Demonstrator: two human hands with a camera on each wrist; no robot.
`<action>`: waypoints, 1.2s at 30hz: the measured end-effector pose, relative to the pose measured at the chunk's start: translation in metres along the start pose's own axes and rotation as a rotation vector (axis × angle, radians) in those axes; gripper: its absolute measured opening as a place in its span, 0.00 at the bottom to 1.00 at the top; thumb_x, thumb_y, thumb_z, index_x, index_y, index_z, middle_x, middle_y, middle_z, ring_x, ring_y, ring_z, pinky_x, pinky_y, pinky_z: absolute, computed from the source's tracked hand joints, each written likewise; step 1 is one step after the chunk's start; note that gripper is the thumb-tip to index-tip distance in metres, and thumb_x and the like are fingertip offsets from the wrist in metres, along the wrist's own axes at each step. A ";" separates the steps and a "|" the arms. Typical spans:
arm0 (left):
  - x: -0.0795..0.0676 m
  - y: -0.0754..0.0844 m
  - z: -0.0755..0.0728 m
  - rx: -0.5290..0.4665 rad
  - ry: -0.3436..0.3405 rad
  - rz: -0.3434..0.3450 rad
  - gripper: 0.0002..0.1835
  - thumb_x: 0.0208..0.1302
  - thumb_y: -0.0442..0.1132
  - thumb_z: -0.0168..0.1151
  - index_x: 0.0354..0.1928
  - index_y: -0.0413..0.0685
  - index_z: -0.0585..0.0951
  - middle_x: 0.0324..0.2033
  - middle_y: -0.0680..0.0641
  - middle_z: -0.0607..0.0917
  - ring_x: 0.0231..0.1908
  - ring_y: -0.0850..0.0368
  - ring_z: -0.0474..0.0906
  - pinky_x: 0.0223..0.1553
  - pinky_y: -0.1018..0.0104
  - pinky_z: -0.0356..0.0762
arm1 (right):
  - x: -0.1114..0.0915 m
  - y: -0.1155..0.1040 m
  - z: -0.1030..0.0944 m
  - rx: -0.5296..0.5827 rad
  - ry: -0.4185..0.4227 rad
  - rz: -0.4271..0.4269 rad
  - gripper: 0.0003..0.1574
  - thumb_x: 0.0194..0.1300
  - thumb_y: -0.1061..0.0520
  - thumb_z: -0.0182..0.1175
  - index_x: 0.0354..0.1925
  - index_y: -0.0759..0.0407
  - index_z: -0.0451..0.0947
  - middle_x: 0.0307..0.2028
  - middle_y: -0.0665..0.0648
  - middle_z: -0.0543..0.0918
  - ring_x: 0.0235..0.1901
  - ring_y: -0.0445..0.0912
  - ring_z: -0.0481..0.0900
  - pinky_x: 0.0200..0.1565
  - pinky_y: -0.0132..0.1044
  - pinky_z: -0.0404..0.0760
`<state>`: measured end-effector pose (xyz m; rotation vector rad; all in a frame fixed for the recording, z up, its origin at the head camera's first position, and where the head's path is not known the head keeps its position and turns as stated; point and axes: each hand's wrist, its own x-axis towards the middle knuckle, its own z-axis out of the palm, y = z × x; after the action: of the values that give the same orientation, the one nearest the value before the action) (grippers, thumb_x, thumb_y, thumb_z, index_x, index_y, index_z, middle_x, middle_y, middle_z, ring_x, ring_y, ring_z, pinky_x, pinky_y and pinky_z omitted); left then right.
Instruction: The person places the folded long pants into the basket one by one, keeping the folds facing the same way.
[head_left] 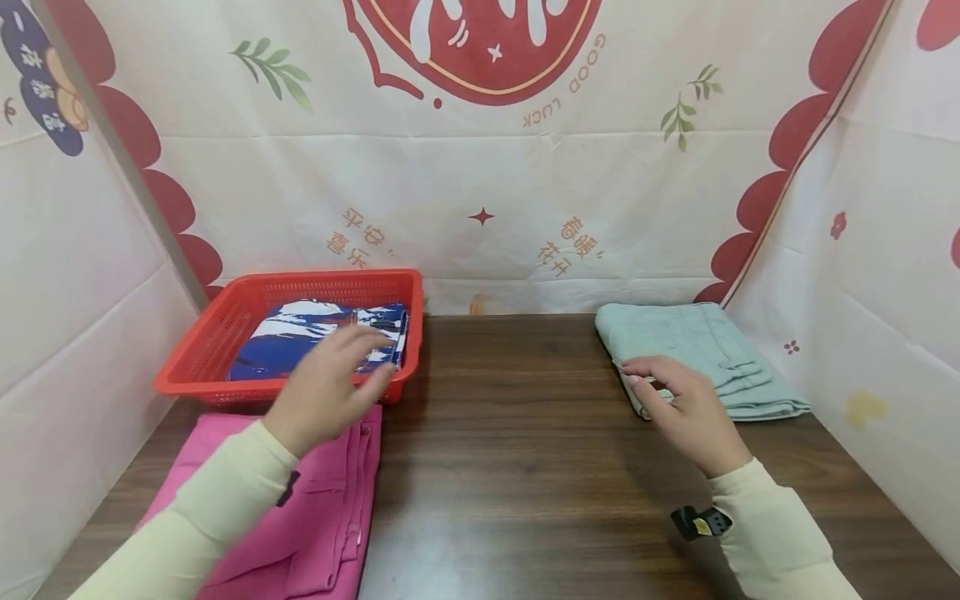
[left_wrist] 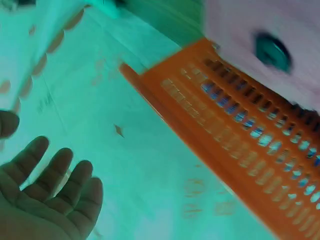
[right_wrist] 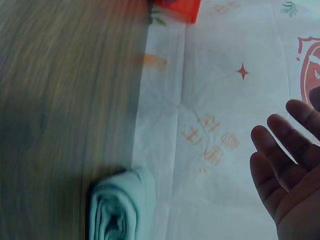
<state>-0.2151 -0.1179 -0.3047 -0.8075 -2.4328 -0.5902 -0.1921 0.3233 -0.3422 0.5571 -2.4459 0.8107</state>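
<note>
Behind the brown table (head_left: 495, 467) there is a white cloth (head_left: 465, 167) with a red circle (head_left: 480, 73) and green leaves (head_left: 275, 70).

The right hand (right_wrist: 297, 185) hangs near a folded green cloth (right_wrist: 134, 200) on a wooden table (right_wrist: 65, 100).

backdrop (head_left: 450, 175): white cloth, red scalloped edges (head_left: 798, 133) | side panels (head_left: 892, 333): pale, printed | tabletop (head_left: 510, 433): dark wood grain, soft glare (head_left: 435, 554)
</note>
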 end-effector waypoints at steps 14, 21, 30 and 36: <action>0.004 0.052 0.050 -0.130 -0.077 0.110 0.19 0.64 0.48 0.68 0.55 0.51 0.82 0.62 0.46 0.76 0.63 0.52 0.70 0.61 0.53 0.72 | -0.015 0.029 -0.033 -0.023 -0.061 0.201 0.18 0.75 0.52 0.55 0.55 0.59 0.80 0.62 0.60 0.76 0.57 0.56 0.72 0.44 0.20 0.67; 0.017 0.073 0.069 -0.352 -0.164 -0.048 0.17 0.66 0.47 0.66 0.55 0.54 0.82 0.59 0.53 0.77 0.59 0.59 0.72 0.57 0.60 0.75 | -0.014 0.047 -0.057 -0.044 -0.049 0.288 0.23 0.76 0.48 0.53 0.59 0.61 0.77 0.62 0.64 0.75 0.59 0.57 0.69 0.42 0.15 0.62; 0.038 0.086 0.111 -0.466 -0.275 -0.301 0.21 0.69 0.52 0.60 0.58 0.52 0.78 0.58 0.52 0.77 0.56 0.56 0.74 0.58 0.56 0.75 | -0.012 0.097 -0.081 -0.101 -0.148 0.497 0.39 0.77 0.40 0.45 0.67 0.71 0.63 0.62 0.80 0.65 0.60 0.75 0.63 0.51 0.72 0.66; 0.043 0.086 0.128 -0.605 -0.277 -0.444 0.23 0.70 0.52 0.59 0.61 0.48 0.77 0.58 0.47 0.78 0.56 0.51 0.75 0.58 0.51 0.74 | -0.007 0.134 -0.087 -0.139 -0.202 0.544 0.43 0.77 0.38 0.43 0.66 0.76 0.60 0.64 0.84 0.59 0.64 0.78 0.55 0.55 0.74 0.59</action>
<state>-0.2316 0.0321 -0.3588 -0.5860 -2.7360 -1.5237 -0.2271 0.4789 -0.3435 -0.0973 -2.8610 0.8053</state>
